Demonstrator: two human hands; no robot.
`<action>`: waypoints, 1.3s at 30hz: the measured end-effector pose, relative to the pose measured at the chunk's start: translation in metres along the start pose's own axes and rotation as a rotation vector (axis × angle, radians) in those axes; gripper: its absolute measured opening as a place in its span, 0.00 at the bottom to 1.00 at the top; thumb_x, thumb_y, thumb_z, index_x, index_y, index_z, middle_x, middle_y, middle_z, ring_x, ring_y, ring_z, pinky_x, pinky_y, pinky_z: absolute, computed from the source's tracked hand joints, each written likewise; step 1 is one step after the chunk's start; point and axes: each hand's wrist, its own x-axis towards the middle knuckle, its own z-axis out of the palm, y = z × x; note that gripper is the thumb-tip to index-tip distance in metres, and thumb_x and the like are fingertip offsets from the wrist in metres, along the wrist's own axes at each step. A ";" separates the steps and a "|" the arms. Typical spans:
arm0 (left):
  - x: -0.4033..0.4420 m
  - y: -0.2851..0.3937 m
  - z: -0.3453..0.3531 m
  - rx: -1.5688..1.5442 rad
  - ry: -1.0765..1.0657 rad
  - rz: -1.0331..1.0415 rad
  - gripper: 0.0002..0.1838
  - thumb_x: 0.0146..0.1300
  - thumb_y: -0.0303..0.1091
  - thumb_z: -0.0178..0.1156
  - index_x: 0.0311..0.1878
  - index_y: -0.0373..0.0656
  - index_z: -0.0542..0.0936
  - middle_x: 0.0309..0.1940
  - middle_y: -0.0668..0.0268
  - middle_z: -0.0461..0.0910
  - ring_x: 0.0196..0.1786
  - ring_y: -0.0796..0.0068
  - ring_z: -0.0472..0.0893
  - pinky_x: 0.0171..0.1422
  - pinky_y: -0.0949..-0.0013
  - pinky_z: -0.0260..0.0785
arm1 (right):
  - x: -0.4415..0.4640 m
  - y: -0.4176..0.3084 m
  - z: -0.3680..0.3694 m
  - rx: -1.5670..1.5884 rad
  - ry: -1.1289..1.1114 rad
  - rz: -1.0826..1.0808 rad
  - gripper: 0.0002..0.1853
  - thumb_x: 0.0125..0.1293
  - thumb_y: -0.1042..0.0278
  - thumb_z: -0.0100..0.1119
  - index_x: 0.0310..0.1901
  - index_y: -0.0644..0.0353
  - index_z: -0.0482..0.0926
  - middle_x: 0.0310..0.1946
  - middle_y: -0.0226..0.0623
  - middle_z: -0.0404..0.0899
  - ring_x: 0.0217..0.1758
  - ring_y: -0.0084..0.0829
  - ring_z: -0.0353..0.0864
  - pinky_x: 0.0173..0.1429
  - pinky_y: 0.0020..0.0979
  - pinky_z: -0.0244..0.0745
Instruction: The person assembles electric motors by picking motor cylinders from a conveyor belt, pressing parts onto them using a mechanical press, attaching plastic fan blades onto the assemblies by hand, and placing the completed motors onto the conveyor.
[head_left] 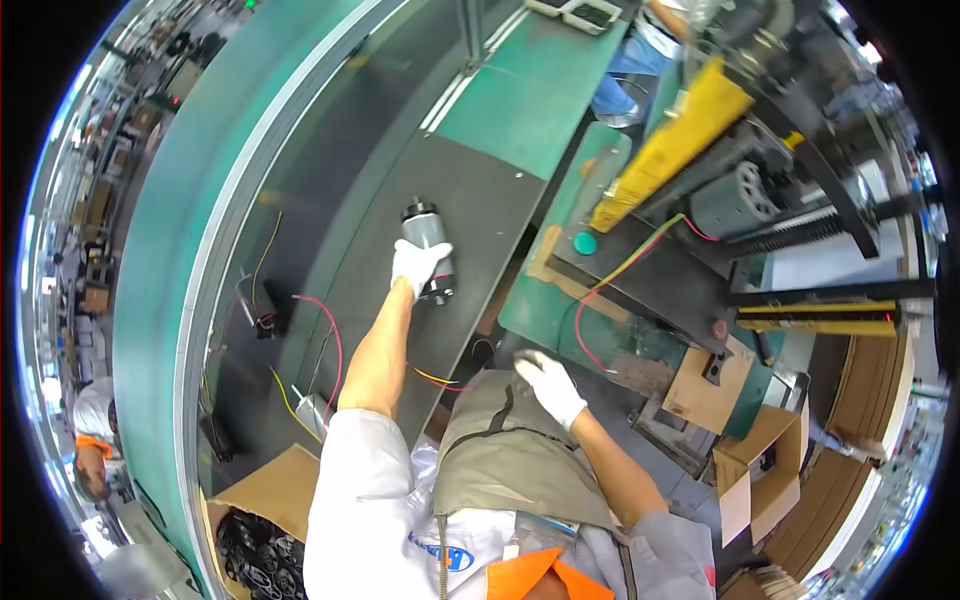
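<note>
My left hand (418, 262), in a white glove, is wrapped around the middle of a grey cylindrical motor (423, 228) with black ends. The motor rests on the dark bench mat (480, 200), and part of its body is hidden by the hand. My right hand (550, 388), also gloved with greyed fingertips, hovers over the edge of my apron (480, 450). Its fingers are loosely stretched out, and I see nothing in it. Right of it, a second grey motor (735, 207) with red and yellow wires (630, 255) sits on a machine.
A conveyor belt (330, 180) on the left carries several small parts with wires. Below it stands a carton of black parts (262, 550). The machine has a yellow bar (670, 145) and a green button (585, 243). An open cardboard box (765, 470) is at lower right.
</note>
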 end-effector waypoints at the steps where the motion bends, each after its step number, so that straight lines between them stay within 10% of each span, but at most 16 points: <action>1: 0.005 -0.009 -0.002 -0.107 -0.039 0.011 0.45 0.51 0.52 0.82 0.61 0.27 0.74 0.50 0.46 0.85 0.44 0.56 0.89 0.42 0.54 0.85 | 0.021 -0.005 0.012 -0.110 -0.022 -0.093 0.29 0.79 0.54 0.63 0.71 0.67 0.75 0.56 0.49 0.87 0.63 0.41 0.85 0.70 0.41 0.77; 6: -0.034 -0.038 -0.007 -1.338 -0.462 -0.470 0.32 0.69 0.51 0.69 0.65 0.35 0.77 0.51 0.51 0.86 0.50 0.54 0.88 0.56 0.49 0.85 | 0.111 -0.074 0.076 -0.209 0.125 -0.361 0.44 0.71 0.56 0.71 0.81 0.67 0.61 0.69 0.51 0.76 0.70 0.44 0.80 0.62 0.37 0.83; 9: -0.067 -0.015 -0.029 -1.691 -0.506 -0.649 0.31 0.74 0.61 0.59 0.64 0.43 0.80 0.56 0.55 0.86 0.59 0.56 0.85 0.66 0.50 0.81 | 0.115 -0.136 0.106 -0.610 0.055 -0.656 0.53 0.59 0.56 0.80 0.80 0.68 0.60 0.75 0.58 0.69 0.79 0.53 0.71 0.76 0.44 0.75; 15: -0.039 -0.025 -0.049 -2.016 -0.590 -0.303 0.39 0.78 0.73 0.40 0.70 0.51 0.79 0.66 0.60 0.83 0.68 0.57 0.82 0.74 0.48 0.75 | 0.166 -0.201 0.161 -0.746 0.076 -0.827 0.56 0.50 0.58 0.80 0.79 0.68 0.62 0.75 0.61 0.68 0.79 0.59 0.69 0.81 0.48 0.69; 19: -0.029 -0.026 -0.064 -1.832 -0.533 -0.278 0.37 0.79 0.73 0.42 0.72 0.53 0.75 0.66 0.66 0.82 0.66 0.63 0.82 0.69 0.51 0.77 | 0.197 -0.245 0.185 -0.737 0.017 -0.714 0.54 0.54 0.52 0.80 0.77 0.71 0.64 0.71 0.60 0.72 0.76 0.55 0.73 0.80 0.45 0.69; 29: -0.149 -0.104 -0.139 -0.872 -0.328 -0.198 0.37 0.79 0.58 0.59 0.74 0.34 0.69 0.60 0.45 0.81 0.58 0.54 0.84 0.65 0.52 0.81 | 0.161 -0.233 0.176 -0.768 0.027 -0.826 0.51 0.56 0.49 0.80 0.74 0.70 0.67 0.66 0.61 0.73 0.71 0.56 0.75 0.76 0.47 0.72; 32: -0.210 -0.097 -0.175 -0.560 -0.344 -0.087 0.32 0.78 0.54 0.61 0.70 0.33 0.76 0.57 0.53 0.84 0.57 0.65 0.85 0.61 0.59 0.81 | 0.165 -0.217 0.176 -0.518 -0.058 -0.783 0.46 0.59 0.65 0.81 0.74 0.73 0.66 0.63 0.51 0.77 0.62 0.43 0.82 0.71 0.39 0.77; 37: -0.302 -0.104 -0.244 -0.150 -0.213 0.125 0.40 0.74 0.60 0.63 0.74 0.34 0.74 0.62 0.50 0.86 0.66 0.55 0.84 0.70 0.57 0.76 | 0.173 -0.207 0.173 -0.647 0.037 -0.782 0.50 0.64 0.58 0.79 0.81 0.66 0.61 0.77 0.56 0.65 0.82 0.51 0.65 0.85 0.44 0.61; 39: -0.346 -0.109 -0.302 0.116 0.004 0.058 0.29 0.72 0.54 0.65 0.65 0.41 0.83 0.60 0.52 0.87 0.60 0.52 0.87 0.66 0.57 0.79 | 0.175 -0.204 0.174 -0.643 0.022 -0.781 0.50 0.65 0.57 0.79 0.81 0.66 0.61 0.78 0.55 0.64 0.82 0.51 0.65 0.85 0.44 0.61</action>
